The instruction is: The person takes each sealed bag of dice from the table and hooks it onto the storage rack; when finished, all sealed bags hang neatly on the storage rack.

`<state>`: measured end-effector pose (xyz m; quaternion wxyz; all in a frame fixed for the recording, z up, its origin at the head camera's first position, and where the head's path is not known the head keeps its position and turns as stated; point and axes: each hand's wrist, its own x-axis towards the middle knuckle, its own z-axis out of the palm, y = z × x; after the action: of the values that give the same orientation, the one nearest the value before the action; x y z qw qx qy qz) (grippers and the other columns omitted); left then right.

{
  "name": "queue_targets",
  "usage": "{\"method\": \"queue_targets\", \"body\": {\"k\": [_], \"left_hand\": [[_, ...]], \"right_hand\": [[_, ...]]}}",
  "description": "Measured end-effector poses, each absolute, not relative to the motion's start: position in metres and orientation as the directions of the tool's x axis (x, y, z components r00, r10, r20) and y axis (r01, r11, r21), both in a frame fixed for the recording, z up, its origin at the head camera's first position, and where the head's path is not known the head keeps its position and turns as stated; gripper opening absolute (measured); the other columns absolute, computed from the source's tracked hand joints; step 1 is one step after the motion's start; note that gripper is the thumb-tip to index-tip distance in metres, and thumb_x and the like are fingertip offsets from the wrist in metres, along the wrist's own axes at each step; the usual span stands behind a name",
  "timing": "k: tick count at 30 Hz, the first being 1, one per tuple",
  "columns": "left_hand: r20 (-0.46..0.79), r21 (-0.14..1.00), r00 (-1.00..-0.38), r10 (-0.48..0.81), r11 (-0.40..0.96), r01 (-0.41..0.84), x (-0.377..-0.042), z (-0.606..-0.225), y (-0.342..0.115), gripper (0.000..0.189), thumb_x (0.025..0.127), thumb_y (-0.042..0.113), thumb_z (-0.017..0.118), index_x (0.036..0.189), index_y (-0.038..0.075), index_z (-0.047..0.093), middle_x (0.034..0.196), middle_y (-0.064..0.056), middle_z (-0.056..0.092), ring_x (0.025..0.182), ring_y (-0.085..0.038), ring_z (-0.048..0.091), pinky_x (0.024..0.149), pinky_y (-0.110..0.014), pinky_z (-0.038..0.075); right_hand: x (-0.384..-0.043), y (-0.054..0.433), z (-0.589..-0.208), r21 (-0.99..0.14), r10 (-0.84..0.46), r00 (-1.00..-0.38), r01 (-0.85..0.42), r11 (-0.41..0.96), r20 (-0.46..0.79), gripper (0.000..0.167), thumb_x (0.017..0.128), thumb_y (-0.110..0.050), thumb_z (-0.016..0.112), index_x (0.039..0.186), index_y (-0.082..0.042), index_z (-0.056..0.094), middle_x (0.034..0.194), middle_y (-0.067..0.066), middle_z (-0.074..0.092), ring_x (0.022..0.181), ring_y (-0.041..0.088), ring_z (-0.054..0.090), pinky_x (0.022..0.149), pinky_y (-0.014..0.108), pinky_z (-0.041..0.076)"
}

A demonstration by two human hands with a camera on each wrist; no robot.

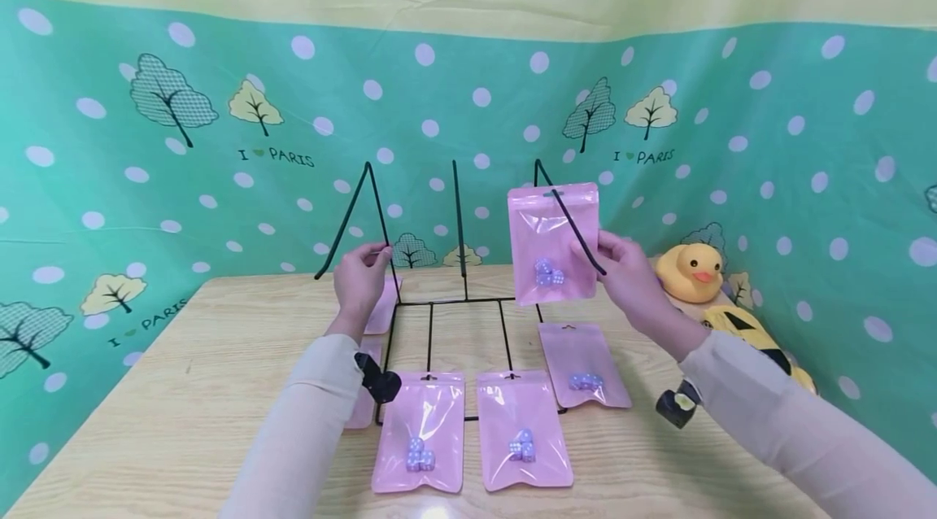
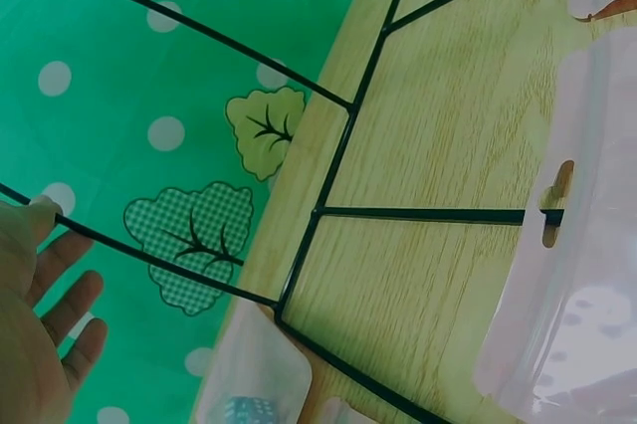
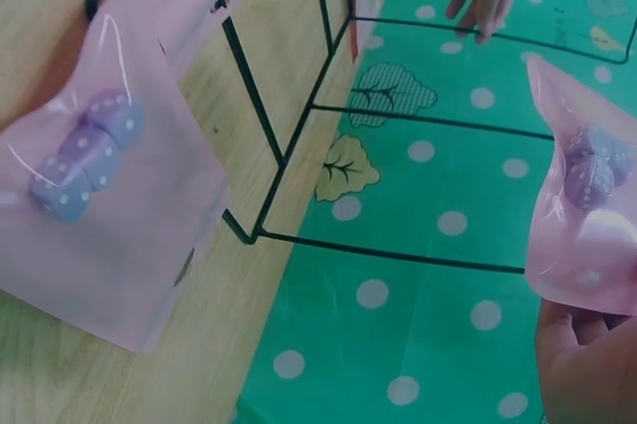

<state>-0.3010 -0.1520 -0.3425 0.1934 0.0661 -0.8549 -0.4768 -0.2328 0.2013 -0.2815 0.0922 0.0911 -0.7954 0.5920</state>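
Note:
A black wire display rack (image 1: 468,301) stands on the table, its arms slanting down toward me. My left hand (image 1: 360,279) pinches one of the rack's upright wires between thumb and forefinger, the other fingers loosely spread in the left wrist view. With my right hand (image 1: 628,275) I grip the edge of a pink zip bag (image 1: 534,234) holding several purple dice (image 1: 549,272). The rack's upper right arm runs through the bag's hang hole and down across its front. In the right wrist view the bag (image 3: 557,245) stands above my fingertips.
More pink dice bags hang on the rack's lower arms: one at front left (image 1: 432,413), one at front middle (image 1: 505,413), one at right (image 1: 581,356). Others lie partly behind my left arm. A yellow duck toy (image 1: 691,275) and a yellow toy car (image 1: 747,332) stand at the right.

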Motion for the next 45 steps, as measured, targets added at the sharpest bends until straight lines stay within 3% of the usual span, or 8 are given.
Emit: {"method": "queue_targets", "body": {"k": [7,12,20,29,37,41,45], "left_hand": [[0.271,0.837,-0.917,-0.292,0.542,0.076,-0.3,-0.341,-0.152,0.032,0.105,0.027,0.06,0.126,0.006,0.07,0.118,-0.019,0.072,0.111,-0.035,0.066,0.097,-0.049,0.049],[0.267,0.837,-0.918,-0.293,0.542,0.071,-0.3,-0.342,-0.152,0.032,0.105,0.027,0.06,0.127,0.006,0.07,0.118,-0.018,0.072,0.111,-0.034,0.065,0.095,-0.048,0.049],[0.262,0.835,-0.921,-0.289,0.546,0.066,-0.301,-0.342,-0.152,0.032,0.105,0.027,0.059,0.127,0.006,0.07,0.117,-0.018,0.072,0.109,-0.034,0.066,0.093,-0.048,0.05],[0.266,0.832,-0.92,-0.288,0.55,0.068,-0.3,-0.342,-0.152,0.032,0.105,0.027,0.059,0.127,0.006,0.07,0.117,-0.018,0.072,0.11,-0.034,0.066,0.093,-0.048,0.05],[0.268,0.836,-0.919,-0.288,0.543,0.074,-0.301,-0.341,-0.152,0.032,0.105,0.027,0.06,0.127,0.006,0.07,0.118,-0.018,0.072,0.11,-0.034,0.066,0.093,-0.048,0.05],[0.265,0.836,-0.92,-0.288,0.543,0.071,-0.301,-0.342,-0.153,0.032,0.105,0.027,0.06,0.127,0.006,0.07,0.118,-0.018,0.072,0.111,-0.034,0.066,0.094,-0.048,0.05],[0.259,0.839,-0.923,-0.285,0.54,0.069,-0.301,-0.343,-0.153,0.032,0.105,0.027,0.06,0.128,0.006,0.07,0.119,-0.018,0.071,0.112,-0.034,0.065,0.096,-0.048,0.05]], "right_hand": [[-0.245,0.198,-0.279,-0.925,-0.034,-0.96,-0.279,0.257,0.28,0.034,0.103,-0.023,0.063,0.113,0.009,0.061,0.072,-0.004,0.049,0.067,0.009,0.043,0.059,0.022,0.037],[-0.252,0.195,-0.276,-0.921,-0.036,-0.96,-0.278,0.274,0.279,0.032,0.104,-0.024,0.062,0.109,0.008,0.06,0.073,-0.004,0.051,0.068,0.008,0.045,0.06,0.022,0.039],[-0.268,0.193,-0.276,-0.927,-0.036,-0.962,-0.272,0.258,0.272,0.031,0.104,-0.024,0.061,0.11,0.007,0.06,0.068,-0.004,0.044,0.055,0.006,0.037,0.047,0.021,0.032],[-0.277,0.19,-0.275,-0.916,-0.025,-0.964,-0.258,0.307,0.263,0.033,0.105,-0.027,0.059,0.113,0.005,0.06,0.079,0.0,0.051,0.068,0.011,0.043,0.056,0.023,0.038],[-0.282,0.193,-0.276,-0.926,-0.032,-0.97,-0.24,0.291,0.241,0.033,0.105,-0.027,0.058,0.113,0.005,0.057,0.088,0.004,0.054,0.068,0.01,0.043,0.054,0.021,0.035],[-0.281,0.195,-0.277,-0.918,-0.062,-0.969,-0.247,0.309,0.24,0.041,0.107,-0.026,0.054,0.129,0.008,0.055,0.112,0.016,0.061,0.084,0.01,0.053,0.07,0.019,0.045],[-0.279,0.199,-0.279,-0.903,-0.072,-0.962,-0.273,0.332,0.264,0.042,0.109,-0.021,0.049,0.138,0.011,0.05,0.131,0.028,0.056,0.112,0.025,0.056,0.092,0.025,0.046]]}}
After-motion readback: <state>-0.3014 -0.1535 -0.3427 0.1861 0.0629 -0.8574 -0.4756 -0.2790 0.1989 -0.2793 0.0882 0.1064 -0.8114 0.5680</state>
